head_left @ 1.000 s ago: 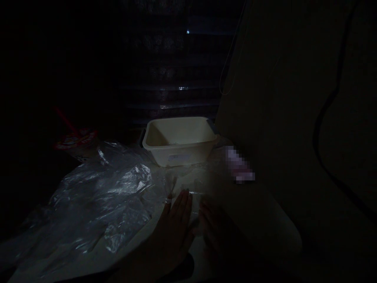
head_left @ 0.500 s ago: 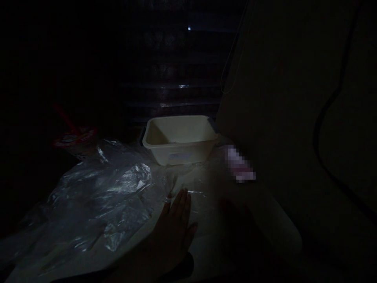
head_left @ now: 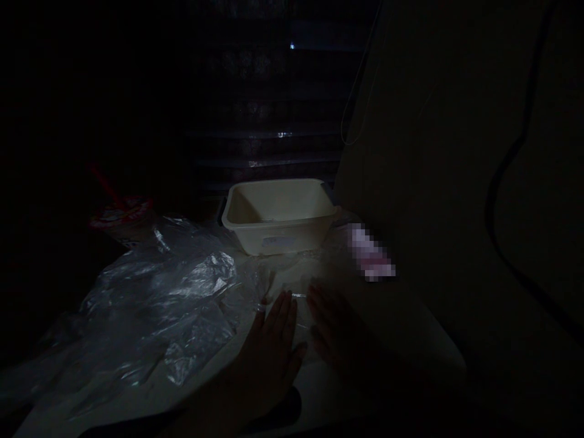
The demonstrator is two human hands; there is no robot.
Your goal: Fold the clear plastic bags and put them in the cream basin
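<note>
"What's the left hand (head_left: 271, 340) doing?"

"Lying flat, fingers straight and loose, by the thin clear plastic (head_left: 298, 296) in the middle of the table (head_left: 150, 401)."

"And the right hand (head_left: 337, 331)?"

"Just to the right, fingers stretched out. Too dark to tell if they touch the plastic."

"What else?"

"Big crinkly wrap (head_left: 146, 310) on the left, cream tub (head_left: 310, 234) on the far side."

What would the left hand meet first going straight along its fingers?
Ahead of the left hand, seemingly clear plastic first, then the cream tub; dim light leaves depth unclear.
</note>
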